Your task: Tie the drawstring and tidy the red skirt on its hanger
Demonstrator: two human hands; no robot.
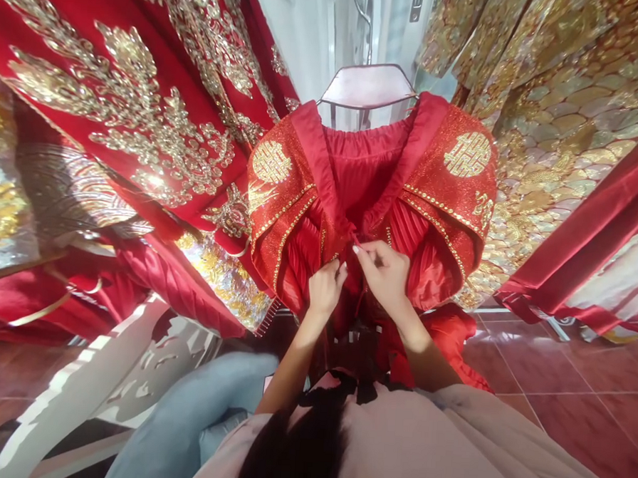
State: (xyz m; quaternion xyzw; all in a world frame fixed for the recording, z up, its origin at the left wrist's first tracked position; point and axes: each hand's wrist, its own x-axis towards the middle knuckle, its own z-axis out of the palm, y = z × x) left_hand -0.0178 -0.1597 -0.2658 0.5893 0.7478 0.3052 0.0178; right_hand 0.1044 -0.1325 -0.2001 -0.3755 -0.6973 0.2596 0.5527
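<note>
A red garment (349, 162) with gathered neckline, glittery shoulder flaps and gold round emblems hangs in front of me on a hanger (367, 86). At the lower point of its neckline my right hand (386, 272) is closed, thumb and forefinger pinching a thin red strand that looks like a cord or thread. My left hand (324, 288) is beside it, slightly lower, with fingers closed on the garment's front edge. The fingertips of the two hands are a short distance apart. Exactly how the strand joins the cloth is too small to make out.
Red drapery with gold sequin work (159, 116) hangs on the left, and gold scale-patterned cloth (559, 137) on the right. A white carved chair (92, 370) stands at lower left. Red fabric (453, 339) lies below the garment, above the red tiled floor (563, 373).
</note>
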